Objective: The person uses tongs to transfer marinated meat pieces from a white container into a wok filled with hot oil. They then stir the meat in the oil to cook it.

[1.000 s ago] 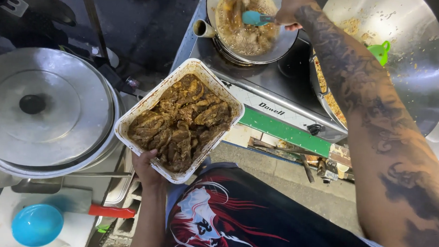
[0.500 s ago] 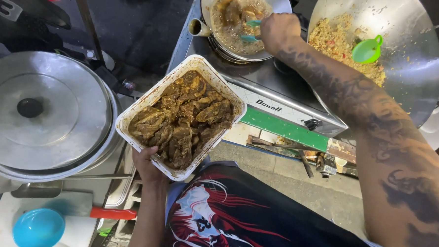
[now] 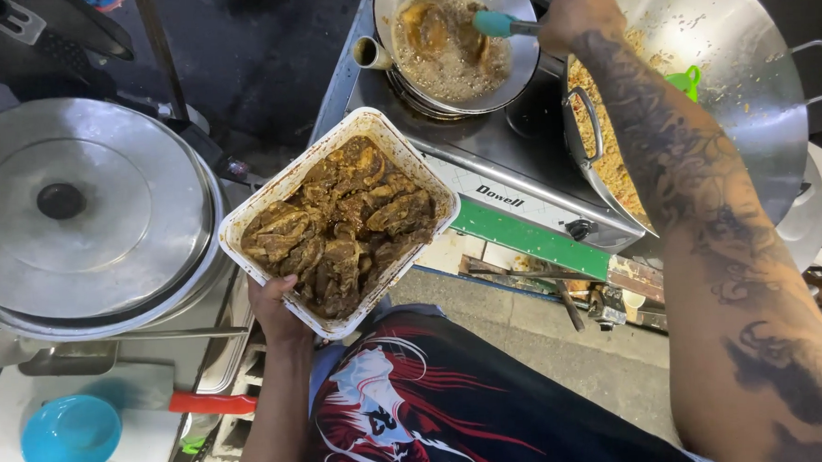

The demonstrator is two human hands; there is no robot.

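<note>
- The left hand [image 3: 276, 311] was closed under the near edge of a white tray [image 3: 245, 231] of brown cooked meat [image 3: 346, 225], keeping it level, probably so nothing spilled.
- The right hand [image 3: 579, 13], at one o'clock, was wrapped round a teal-handled utensil [image 3: 499, 24] reaching into the small pan [image 3: 449, 43] of bubbling oil.
- The tray sat at six o'clock from that pan, close by.
- A rice-filled wok [image 3: 747, 105] stood at two o'clock.
</note>
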